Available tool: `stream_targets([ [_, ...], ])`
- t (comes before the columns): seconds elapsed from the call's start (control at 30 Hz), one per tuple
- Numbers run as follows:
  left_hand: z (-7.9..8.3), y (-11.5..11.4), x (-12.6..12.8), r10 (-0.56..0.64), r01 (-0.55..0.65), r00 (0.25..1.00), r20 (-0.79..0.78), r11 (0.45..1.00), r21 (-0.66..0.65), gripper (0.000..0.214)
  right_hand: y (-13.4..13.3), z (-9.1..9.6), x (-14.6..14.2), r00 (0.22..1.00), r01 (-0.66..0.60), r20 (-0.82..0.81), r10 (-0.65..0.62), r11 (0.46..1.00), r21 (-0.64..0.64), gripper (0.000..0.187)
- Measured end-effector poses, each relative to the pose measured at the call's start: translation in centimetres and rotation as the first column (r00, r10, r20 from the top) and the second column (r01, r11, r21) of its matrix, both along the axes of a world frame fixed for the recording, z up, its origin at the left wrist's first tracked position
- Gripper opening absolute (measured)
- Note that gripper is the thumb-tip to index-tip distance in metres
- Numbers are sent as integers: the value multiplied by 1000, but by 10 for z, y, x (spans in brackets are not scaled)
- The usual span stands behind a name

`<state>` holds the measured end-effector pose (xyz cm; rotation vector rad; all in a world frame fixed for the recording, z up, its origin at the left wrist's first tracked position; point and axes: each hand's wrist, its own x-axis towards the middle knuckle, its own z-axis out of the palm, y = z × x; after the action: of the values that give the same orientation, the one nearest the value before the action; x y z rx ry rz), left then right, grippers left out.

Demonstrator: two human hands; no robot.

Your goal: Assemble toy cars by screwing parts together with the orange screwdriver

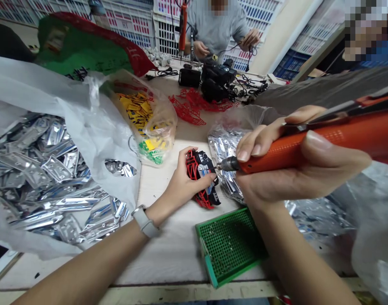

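Note:
My left hand [190, 180] is wrapped round a small black and red plastic assembly [205, 197], its thumb pressing on a silvery metal plate on top. The assembly rests on or just above the pale table. In my right hand [283, 169] is an orange electric screwdriver [327, 140], gripped along its body and held almost level. The bit points left and its tip meets the assembly near my left thumb; whether a screw sits under it is too small to tell. Below my hands lies a green perforated tray [230, 245] with tiny screws scattered in it.
A large white bag [95, 123] of metal plates stands at left. Behind it, a clear bag [165, 123] holds yellow and green parts. Another bag [224, 146] of metal pieces is beside my right hand. Red frames [189, 106] lie farther back. A co-worker [217, 29] handles cables opposite.

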<state>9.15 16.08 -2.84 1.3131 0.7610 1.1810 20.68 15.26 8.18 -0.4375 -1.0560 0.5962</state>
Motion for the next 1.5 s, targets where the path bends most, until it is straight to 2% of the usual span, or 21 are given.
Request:
stream_targets([
  [0.13,0,-3,-2,-41,41,999,11,999,-20,71,4,5,2,994,42,-96,-42,999,0,15],
  [0.2,-1,-5,-4,-31,30,998,-47,999,-20,71,7,10,5,986,64,-155,-63,998,-2,16],
  [0.27,-3,-7,-6,50,-40,978,-203,998,52,70,8,13,10,977,82,-194,-88,996,-36,13],
  [0.33,-6,-8,-8,164,-105,914,-372,979,173,71,8,16,15,975,99,-188,-116,990,-98,16],
  [0.43,-7,-8,-10,256,-107,849,-462,940,322,79,9,16,19,981,102,-151,-123,985,-136,20],
  [0.53,-3,-10,-11,341,-108,849,-405,860,499,69,12,13,18,981,85,-164,-104,989,-119,18],
  [0.6,0,-11,-11,401,-123,848,-348,786,606,47,14,12,17,981,69,-170,-89,990,-120,18],
  [0.67,2,-11,-11,441,-148,846,-301,736,661,28,16,11,16,980,61,-179,-82,990,-124,18],
  [0.77,4,-11,-13,478,-197,837,-266,717,669,11,15,11,16,982,59,-171,-77,992,-108,17],
  [0.87,4,-10,-13,490,-210,833,-258,712,670,5,14,11,17,989,53,-133,-65,994,-96,18],
  [1.0,5,-10,-12,485,-205,838,-251,705,679,5,11,10,16,990,60,-122,-73,993,-106,17],
  [1.33,5,-11,-12,451,-205,856,-251,743,637,2,7,15,14,993,45,-100,-55,994,-98,16],
  [1.5,6,-12,-11,447,-201,857,-255,746,634,2,9,12,12,983,30,-175,-46,995,-95,13],
])
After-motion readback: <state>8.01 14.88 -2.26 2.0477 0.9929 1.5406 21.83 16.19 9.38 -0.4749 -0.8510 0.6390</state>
